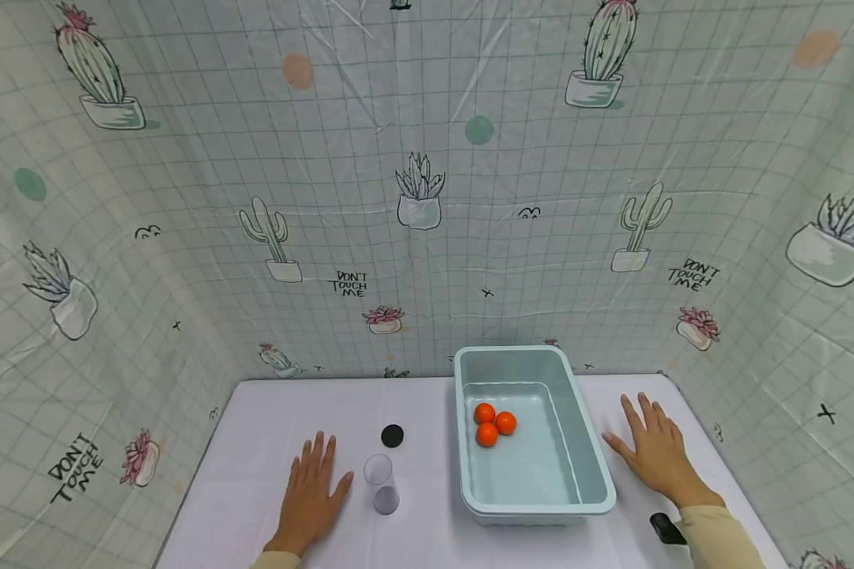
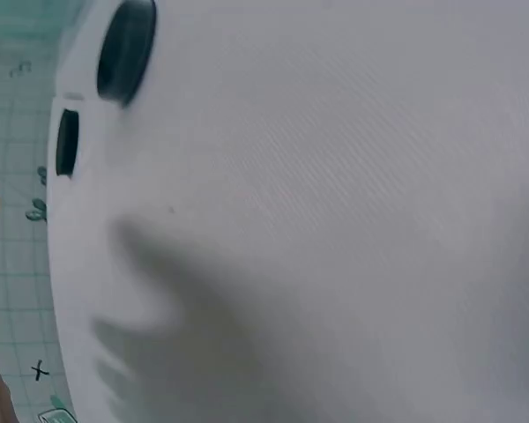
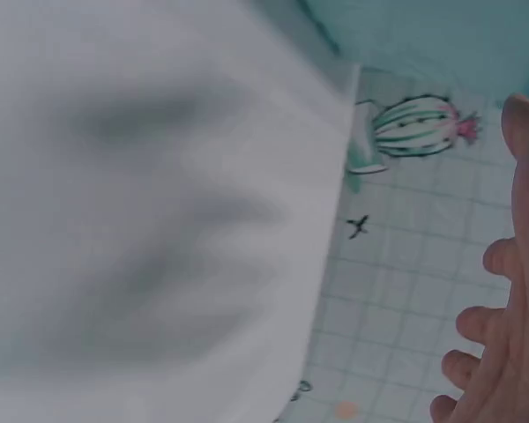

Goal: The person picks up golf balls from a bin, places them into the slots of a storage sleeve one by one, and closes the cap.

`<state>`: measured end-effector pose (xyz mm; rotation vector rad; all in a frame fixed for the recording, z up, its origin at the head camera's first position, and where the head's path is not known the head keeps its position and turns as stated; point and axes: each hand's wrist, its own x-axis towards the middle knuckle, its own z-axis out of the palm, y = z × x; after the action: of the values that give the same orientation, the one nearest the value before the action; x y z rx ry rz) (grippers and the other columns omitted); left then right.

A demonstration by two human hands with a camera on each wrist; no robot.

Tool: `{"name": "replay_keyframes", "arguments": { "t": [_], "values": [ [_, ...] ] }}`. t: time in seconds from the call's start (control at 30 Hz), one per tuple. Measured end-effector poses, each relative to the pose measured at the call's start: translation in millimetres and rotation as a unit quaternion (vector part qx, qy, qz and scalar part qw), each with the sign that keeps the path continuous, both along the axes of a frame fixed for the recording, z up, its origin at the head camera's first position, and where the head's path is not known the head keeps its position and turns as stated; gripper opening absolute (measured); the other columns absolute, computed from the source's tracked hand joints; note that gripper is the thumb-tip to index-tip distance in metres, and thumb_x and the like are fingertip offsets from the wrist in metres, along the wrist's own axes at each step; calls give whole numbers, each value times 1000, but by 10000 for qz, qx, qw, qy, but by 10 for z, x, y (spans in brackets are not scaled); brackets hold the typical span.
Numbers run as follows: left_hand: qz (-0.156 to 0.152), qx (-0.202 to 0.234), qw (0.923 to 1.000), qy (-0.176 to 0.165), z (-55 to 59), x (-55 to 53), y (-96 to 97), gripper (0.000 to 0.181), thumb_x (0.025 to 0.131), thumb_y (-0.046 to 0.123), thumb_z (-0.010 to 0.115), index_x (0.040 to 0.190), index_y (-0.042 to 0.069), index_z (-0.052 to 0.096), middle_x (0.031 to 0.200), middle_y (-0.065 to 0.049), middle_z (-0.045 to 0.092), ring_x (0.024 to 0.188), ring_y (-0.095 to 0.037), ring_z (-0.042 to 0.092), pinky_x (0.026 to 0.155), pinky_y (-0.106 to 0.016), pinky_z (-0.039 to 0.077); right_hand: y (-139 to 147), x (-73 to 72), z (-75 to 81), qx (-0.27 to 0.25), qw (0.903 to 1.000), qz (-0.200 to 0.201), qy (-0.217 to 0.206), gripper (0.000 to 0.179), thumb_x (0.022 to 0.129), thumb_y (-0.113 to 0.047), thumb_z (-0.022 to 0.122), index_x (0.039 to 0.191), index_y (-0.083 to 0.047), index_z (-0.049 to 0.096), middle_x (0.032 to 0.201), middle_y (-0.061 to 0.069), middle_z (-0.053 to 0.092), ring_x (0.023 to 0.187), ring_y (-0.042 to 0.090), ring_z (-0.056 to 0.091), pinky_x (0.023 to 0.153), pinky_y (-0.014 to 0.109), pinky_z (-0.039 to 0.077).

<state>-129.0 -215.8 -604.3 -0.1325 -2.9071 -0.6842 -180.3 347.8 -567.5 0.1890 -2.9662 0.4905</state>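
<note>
My left hand (image 1: 307, 499) is flat and palm down above the table, fingers straight and thumb apart, holding nothing. To its right stands a clear cylindrical container (image 1: 382, 484), with a round black lid (image 1: 392, 435) lying farther back. A pale blue rectangular bin (image 1: 534, 510) sits right of the middle. Three small orange balls (image 1: 487, 435) lie together near its left side. Beyond the bin's right wall, my right hand (image 1: 656, 454) is spread palm down and empty. In the right wrist view the fingers (image 3: 480, 324) show at the right edge, over the table.
A white cloth covers the table (image 1: 256, 442). Behind and at both sides hangs a gridded curtain (image 1: 427, 269) printed with cacti. A small black object (image 1: 666, 529) shows beside my right wrist. Shadows of the hands fall on the cloth.
</note>
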Motion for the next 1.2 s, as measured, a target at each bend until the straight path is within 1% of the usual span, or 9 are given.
{"name": "replay_keyframes", "arguments": {
  "t": [0.17, 0.33, 0.53, 0.67, 0.77, 0.8, 0.93, 1.03, 1.2],
  "values": [
    [-110, 303, 9994, -100, 121, 4, 79, 71, 106, 37, 59, 159, -5, 37, 169, -29, 28, 155, -53, 22, 127, -68, 18, -47, -17, 139, -96, 9984, 116, 540, 77, 106, -39, 63, 155, 12, 33, 156, 45, 26, 141, 68, 26, 109, 83, 25],
    [-198, 613, 9979, 10, 153, 35, 135, 70, 108, 36, 57, 160, -5, 36, 169, -28, 29, 154, -54, 24, 125, -70, 21, -119, -46, 277, -111, 9936, 298, 1086, 73, 106, -38, 62, 154, 12, 37, 153, 45, 32, 137, 68, 31, 105, 83, 29],
    [-365, 905, 9936, 562, 138, 115, 196, 66, 107, 29, 58, 160, -4, 36, 166, -28, 34, 149, -55, 33, 119, -71, 30, -252, -62, 482, -159, 9909, 428, 1263, 72, 106, -37, 63, 153, 12, 38, 153, 44, 34, 139, 64, 33, 107, 83, 29],
    [-458, 1049, 9889, 946, 112, 151, 250, 69, 105, 27, 63, 160, -5, 36, 164, -27, 39, 145, -53, 39, 132, -38, 24, -377, -69, 617, -208, 9894, 582, 1311, 71, 104, -34, 67, 153, 10, 39, 154, 42, 36, 139, 61, 35, 108, 82, 30],
    [-495, 1289, 9858, 952, 72, 174, 298, 74, 103, 28, 65, 161, -5, 33, 165, -26, 39, 145, -50, 40, 123, -5, 6, -477, -69, 709, -191, 9893, 677, 1279, 71, 102, -30, 71, 153, 8, 41, 153, 40, 38, 138, 61, 38, 109, 80, 31],
    [-494, 1373, 9849, 927, 57, 184, 314, 76, 102, 28, 66, 161, -5, 32, 165, -25, 39, 146, -49, 41, 119, -2, 3, -507, -69, 737, -179, 9893, 711, 1261, 71, 101, -28, 72, 153, 8, 41, 153, 40, 40, 137, 60, 39, 109, 80, 32],
    [-360, 1426, 9865, 726, 18, 238, 377, 81, 99, 30, 69, 163, -1, 31, 164, -23, 41, 146, -46, 44, 128, -34, 30, -620, -84, 832, -148, 9903, 819, 1109, 70, 98, -24, 75, 152, 8, 43, 152, 39, 43, 136, 60, 43, 109, 79, 34],
    [-287, 1639, 9847, 520, -11, 278, 425, 82, 98, 29, 71, 164, 2, 30, 164, -23, 42, 146, -46, 46, 116, -66, 43, -697, -95, 888, -191, 9915, 876, 942, 68, 99, -23, 75, 152, 7, 45, 152, 38, 44, 137, 59, 44, 110, 79, 35],
    [-259, 2148, 9760, 241, -14, 335, 541, 83, 98, 29, 74, 164, 7, 31, 164, -18, 43, 146, -44, 46, 115, -67, 45, -837, -109, 965, -268, 9915, 996, 788, 68, 99, -24, 75, 152, 6, 46, 152, 36, 46, 137, 58, 46, 110, 79, 37]
  ]
}}
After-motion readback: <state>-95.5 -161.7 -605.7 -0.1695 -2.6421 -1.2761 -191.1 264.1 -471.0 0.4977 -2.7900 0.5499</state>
